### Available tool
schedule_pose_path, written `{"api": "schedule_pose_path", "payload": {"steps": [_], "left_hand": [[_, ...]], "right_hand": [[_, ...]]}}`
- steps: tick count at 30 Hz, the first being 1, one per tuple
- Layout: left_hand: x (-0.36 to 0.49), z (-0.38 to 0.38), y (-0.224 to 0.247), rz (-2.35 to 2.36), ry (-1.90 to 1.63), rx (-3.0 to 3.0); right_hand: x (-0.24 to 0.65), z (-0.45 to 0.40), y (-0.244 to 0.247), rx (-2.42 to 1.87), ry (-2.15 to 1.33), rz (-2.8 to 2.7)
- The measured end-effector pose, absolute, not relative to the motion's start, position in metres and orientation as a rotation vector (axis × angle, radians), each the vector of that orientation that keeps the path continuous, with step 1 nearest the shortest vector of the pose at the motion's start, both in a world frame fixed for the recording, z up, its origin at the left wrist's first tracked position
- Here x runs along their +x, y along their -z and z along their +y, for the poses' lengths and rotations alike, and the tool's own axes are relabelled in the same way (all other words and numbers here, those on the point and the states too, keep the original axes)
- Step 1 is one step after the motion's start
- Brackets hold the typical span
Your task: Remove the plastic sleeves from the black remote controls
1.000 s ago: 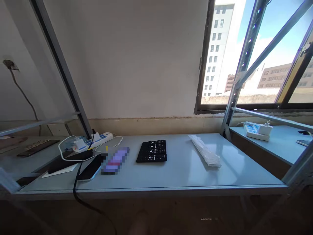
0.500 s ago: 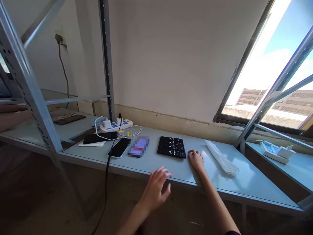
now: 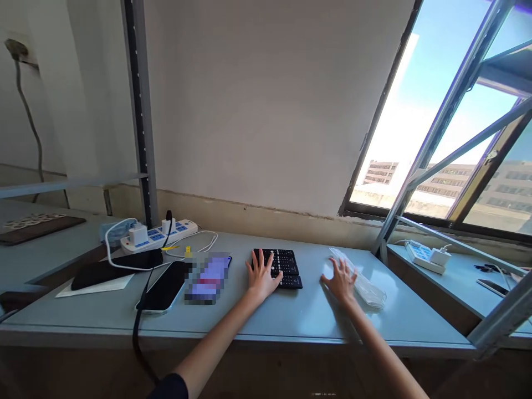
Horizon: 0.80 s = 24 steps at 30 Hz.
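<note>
My left hand (image 3: 262,280) lies with fingers spread over the left part of a flat black object (image 3: 288,266) on the table. This object has folded-looking sections and rows of small white markings; part of it is hidden under the hand, and its exact kind is unclear. To the right, my right hand (image 3: 341,281) is spread open with nothing in it. It is just left of a long clear plastic sleeve (image 3: 369,291), covering some of the sleeve's edge from view. Whether the right fingers touch the sleeve, I cannot tell.
Left on the table are a phone with a blurred purple screen (image 3: 208,280), a dark-screened phone (image 3: 166,285), a black pouch-like item (image 3: 116,269) and a white power strip (image 3: 160,235) with cables. A black cable (image 3: 139,332) hangs over the front edge. Metal posts (image 3: 139,111) frame the table.
My left hand has moved from in front of the table edge onto the black object. My right hand has left that object's right side, shifting toward the plastic sleeve with fingers spread. The view has turned right.
</note>
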State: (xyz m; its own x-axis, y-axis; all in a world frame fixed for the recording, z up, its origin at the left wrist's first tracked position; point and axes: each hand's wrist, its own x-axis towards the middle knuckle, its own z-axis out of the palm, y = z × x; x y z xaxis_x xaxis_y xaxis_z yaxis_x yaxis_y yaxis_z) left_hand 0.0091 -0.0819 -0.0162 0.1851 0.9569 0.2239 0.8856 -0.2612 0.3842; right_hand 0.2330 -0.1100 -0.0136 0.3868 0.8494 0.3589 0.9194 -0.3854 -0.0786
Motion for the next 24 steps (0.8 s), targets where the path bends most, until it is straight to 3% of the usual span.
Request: {"api": "schedule_pose_path", "payload": {"steps": [3, 6, 14, 24], "left_hand": [[0.019, -0.072, 0.012, 1.837, -0.574, 2.271], [0.031, -0.063, 0.009, 1.911, -0.49, 2.213], [0.063, -0.037, 0.009, 1.883, -0.251, 2.25], [0.14, -0.062, 0.01, 1.692, -0.33, 2.306]], "right_hand": [[0.272, -0.107, 0.012, -2.564, 0.471, -1.341], [0.296, -0.106, 0.018, -2.662, 0.287, -1.226], [0.305, -0.11, 0.027, -2.697, 0.22, -1.26], [0.325, -0.118, 0.007, -2.714, 0.065, -1.357]]}}
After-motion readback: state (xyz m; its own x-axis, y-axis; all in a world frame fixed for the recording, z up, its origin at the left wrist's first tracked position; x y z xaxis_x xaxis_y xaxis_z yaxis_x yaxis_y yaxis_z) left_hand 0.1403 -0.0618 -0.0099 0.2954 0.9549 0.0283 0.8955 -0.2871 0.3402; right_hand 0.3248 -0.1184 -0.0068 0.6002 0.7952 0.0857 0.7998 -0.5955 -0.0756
